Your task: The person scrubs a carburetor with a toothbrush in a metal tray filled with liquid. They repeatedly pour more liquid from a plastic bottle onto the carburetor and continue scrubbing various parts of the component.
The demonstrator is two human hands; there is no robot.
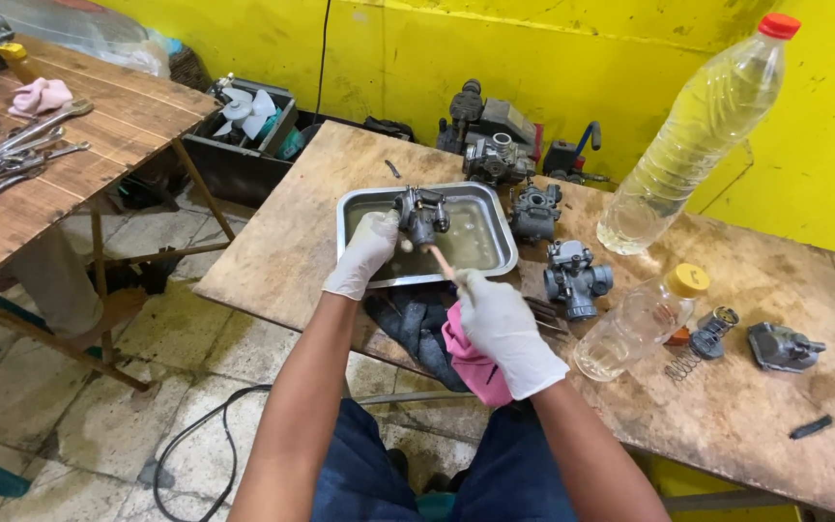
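Note:
My left hand point(364, 253), in a white glove, holds a grey metal carburetor point(421, 215) over a steel tray point(504, 253) filled with cloudy liquid. My right hand point(506, 329), also gloved, grips a thin wooden-handled brush point(440, 260) whose tip touches the carburetor's underside. A pink rag point(474, 367) and a dark cloth point(416, 324) hang over the table's near edge below my hands.
The wooden table point(273, 251) bears more carburetors point(574, 278), a large clear bottle point(693, 135), a small yellow-capped bottle point(642, 321), a spring and small parts point(785, 345). A second table point(99, 145) at left holds wrenches point(12, 155). A black cable lies on the tiled floor.

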